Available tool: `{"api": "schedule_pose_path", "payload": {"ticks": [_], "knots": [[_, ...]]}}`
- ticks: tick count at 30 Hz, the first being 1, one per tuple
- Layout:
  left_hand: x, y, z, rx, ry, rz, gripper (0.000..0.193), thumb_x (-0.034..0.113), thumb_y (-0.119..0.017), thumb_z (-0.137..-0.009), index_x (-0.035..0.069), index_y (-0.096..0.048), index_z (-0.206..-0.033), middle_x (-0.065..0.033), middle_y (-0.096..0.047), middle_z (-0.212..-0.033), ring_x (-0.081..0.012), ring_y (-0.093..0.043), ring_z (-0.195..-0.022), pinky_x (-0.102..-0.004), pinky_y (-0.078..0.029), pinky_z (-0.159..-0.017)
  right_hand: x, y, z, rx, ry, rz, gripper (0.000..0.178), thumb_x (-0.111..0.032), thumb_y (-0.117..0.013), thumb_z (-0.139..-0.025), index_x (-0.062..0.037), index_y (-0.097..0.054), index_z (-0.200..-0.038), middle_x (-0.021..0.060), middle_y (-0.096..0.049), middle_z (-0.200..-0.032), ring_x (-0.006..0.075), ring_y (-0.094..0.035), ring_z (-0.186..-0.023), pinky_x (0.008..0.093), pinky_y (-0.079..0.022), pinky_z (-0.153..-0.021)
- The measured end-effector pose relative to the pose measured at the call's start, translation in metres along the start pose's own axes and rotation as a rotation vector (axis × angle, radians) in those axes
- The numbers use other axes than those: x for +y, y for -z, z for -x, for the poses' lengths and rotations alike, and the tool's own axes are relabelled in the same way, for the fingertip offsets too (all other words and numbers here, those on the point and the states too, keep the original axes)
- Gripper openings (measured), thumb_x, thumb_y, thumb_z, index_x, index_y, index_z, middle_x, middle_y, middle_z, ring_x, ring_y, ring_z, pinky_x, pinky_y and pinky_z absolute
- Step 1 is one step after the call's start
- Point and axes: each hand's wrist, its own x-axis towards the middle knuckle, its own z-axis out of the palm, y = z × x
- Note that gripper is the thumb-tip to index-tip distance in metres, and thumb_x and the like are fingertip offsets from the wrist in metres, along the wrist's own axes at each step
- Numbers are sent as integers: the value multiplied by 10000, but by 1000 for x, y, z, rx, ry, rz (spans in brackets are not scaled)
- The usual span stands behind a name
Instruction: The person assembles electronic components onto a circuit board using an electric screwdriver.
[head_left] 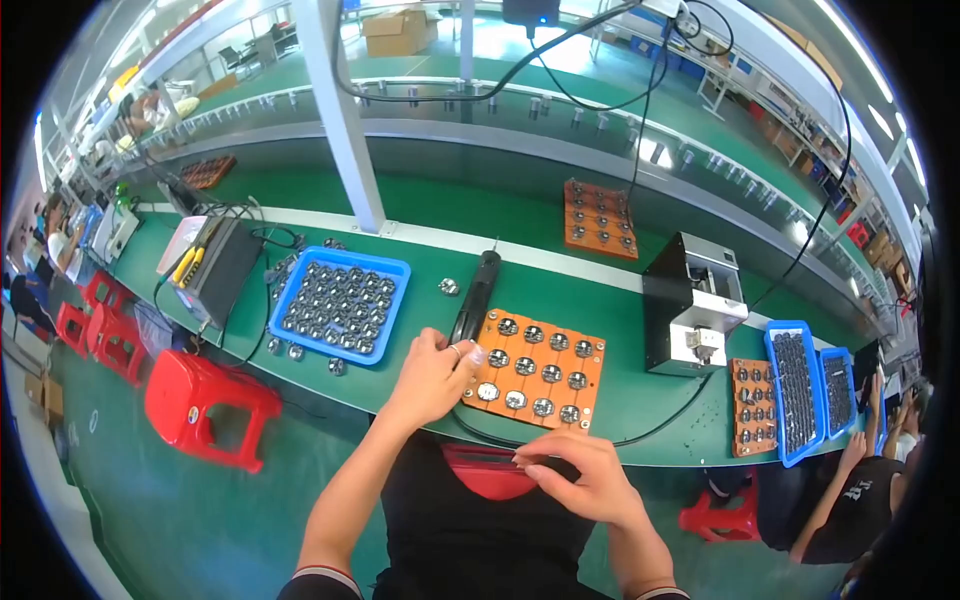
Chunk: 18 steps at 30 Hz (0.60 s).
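Note:
My left hand [432, 378] is closed at the rear end of a black electric screwdriver [481, 288], which lies on the green bench with its bit pointing away from me. The fingers hide that end, and the thumb side is close to the left edge of an orange fixture board [532, 385]. Rows of round metal parts [551, 373] sit in the board; a couple in the near row look paler. In front of the board's near edge, my right hand [590, 478] hovers with thumb and fingertips drawn together. Anything between those fingertips is too small to make out.
A blue tray [402, 290] of round metal parts stands left, with loose ones around it. A grey box [225, 270] is farther left. Right are a black-and-silver machine [665, 320], another fixture board [738, 440] and blue trays [792, 460]. A cable [660, 428] crosses the bench.

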Motion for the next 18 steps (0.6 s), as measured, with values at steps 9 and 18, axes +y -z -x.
{"api": "schedule_pose_path", "payload": {"ticks": [9,18], "knots": [[2,9,-6,271,-44,111,218,267,-640,-938,84,-727,-1018,-184,-529,-974,-292,-532,-917,-397,-481,-783,-9,19,-50,87,-62,217,299,21,-685,-821,-16,-658,-1117,128,-697,-1030,288,-684,-954,346,-547,-833],[65,75,-16,-10,42,673,301,223,-514,-1022,-26,-682,-1043,-105,-522,-1039,-177,-619,-803,-303,-577,-685,73,-9,-194,137,600,556,479,-107,-758,-722,-70,-598,-1172,133,-605,-1226,366,-529,-1227,542,-389,-1046]]}}
